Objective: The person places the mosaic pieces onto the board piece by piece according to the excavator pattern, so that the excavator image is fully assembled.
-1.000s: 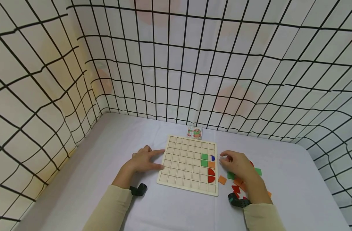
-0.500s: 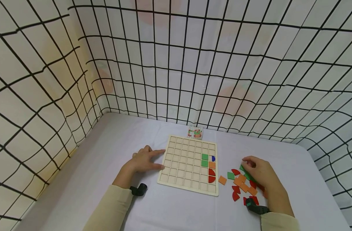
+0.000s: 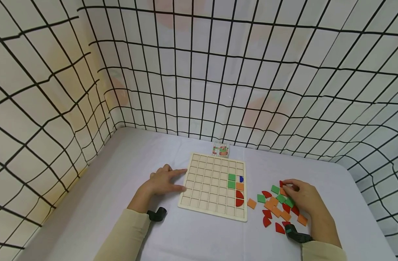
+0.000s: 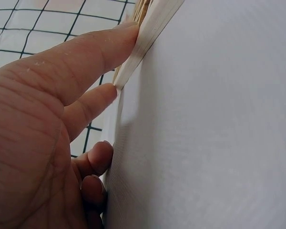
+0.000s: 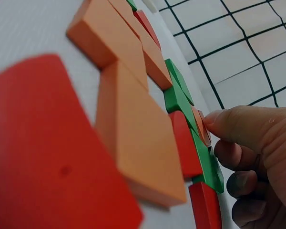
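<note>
A pale wooden grid board (image 3: 207, 181) lies on the white table. My left hand (image 3: 161, 181) rests at its left side, the index finger and thumb stretched out and touching the edge, as the left wrist view (image 4: 76, 71) also shows. On the right, my right hand (image 3: 301, 194) is over a scatter of flat tiles. Its thumb touches an orange tile (image 5: 201, 126) at the pile's far end; whether the index finger grips the other side is hidden. Beside it lie green tiles (image 3: 275, 189) and a red piece (image 3: 281, 183).
Green, orange, red and blue pieces sit in cells along the board's right side. A single orange tile (image 3: 251, 203) lies just right of the board. Behind the board is a small patterned card (image 3: 220, 149). Black wire mesh (image 3: 199, 87) surrounds the table's back and sides.
My right hand has moved from the board's right edge to the tile pile, then slightly farther right, uncovering more tiles. My left hand has stayed at the board's left edge.
</note>
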Demonstrator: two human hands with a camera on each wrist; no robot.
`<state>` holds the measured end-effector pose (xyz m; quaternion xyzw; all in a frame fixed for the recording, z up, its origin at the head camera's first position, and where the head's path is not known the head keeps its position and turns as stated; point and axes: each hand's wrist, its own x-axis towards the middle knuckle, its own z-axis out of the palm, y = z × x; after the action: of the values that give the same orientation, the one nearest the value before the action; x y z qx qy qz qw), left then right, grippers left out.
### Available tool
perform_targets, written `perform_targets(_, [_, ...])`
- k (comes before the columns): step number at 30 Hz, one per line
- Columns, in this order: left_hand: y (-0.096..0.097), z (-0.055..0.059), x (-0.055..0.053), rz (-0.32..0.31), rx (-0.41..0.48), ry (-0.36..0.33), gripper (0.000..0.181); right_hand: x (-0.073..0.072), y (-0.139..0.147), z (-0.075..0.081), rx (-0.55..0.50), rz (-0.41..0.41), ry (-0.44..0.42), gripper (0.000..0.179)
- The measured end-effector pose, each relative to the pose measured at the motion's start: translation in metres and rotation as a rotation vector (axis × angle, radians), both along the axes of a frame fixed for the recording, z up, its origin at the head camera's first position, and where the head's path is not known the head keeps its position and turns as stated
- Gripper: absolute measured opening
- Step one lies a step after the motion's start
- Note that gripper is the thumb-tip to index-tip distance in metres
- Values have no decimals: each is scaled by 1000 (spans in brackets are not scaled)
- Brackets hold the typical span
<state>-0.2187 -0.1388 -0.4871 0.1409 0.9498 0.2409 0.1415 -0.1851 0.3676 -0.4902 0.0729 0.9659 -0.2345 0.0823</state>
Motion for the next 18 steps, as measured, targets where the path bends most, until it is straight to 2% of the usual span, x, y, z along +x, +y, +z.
perform_targets(18, [-1, 0, 0, 1, -3, -8, 77, -6, -1, 0, 3, 9, 8, 50])
